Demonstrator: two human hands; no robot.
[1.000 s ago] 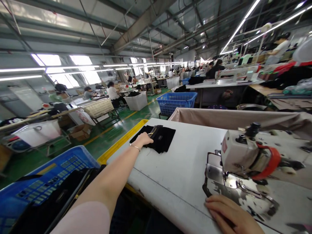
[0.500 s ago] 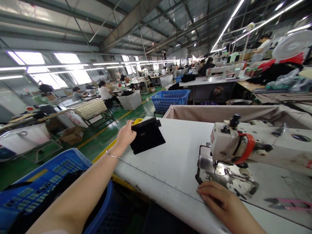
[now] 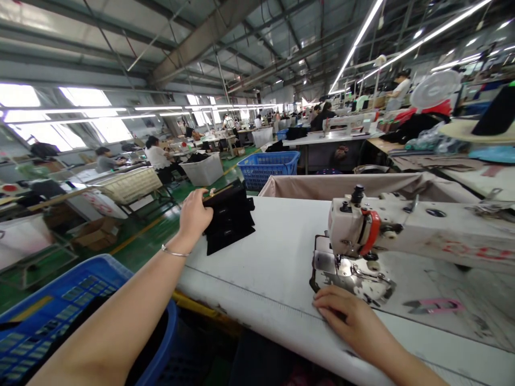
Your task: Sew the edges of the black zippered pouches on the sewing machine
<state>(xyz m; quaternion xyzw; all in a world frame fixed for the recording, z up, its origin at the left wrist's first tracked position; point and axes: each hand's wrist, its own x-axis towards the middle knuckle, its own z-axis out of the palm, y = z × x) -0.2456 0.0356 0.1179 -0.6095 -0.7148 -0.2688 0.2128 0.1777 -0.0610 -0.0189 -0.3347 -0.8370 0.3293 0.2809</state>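
At the far left end of the white table (image 3: 273,257), my left hand (image 3: 195,214) is closed on the edge of some black fabric pieces (image 3: 228,225). They hang in overlapping layers with small pale marks on them, their lower edges at the tabletop. My right hand (image 3: 348,313) lies on the table by the front edge, fingers stretched out and nothing seen in them. Just beyond its fingertips is the metal plate (image 3: 328,262) of a white sewing machine (image 3: 394,228) with a red-orange guard. Pink-handled thread snips (image 3: 436,306) lie to its right.
A blue plastic basket (image 3: 96,279) with dark fabric stands below my left arm. Behind the table are a beige fabric-lined bin (image 3: 346,186) and another blue basket (image 3: 269,166). A ruler scale (image 3: 257,294) runs along the table's front. Several people work at machines farther off.
The black fabric, which looked like one flat panel, now shows separate layers fanned apart in my left hand. My view has turned slightly right. My right hand stays by the machine plate.
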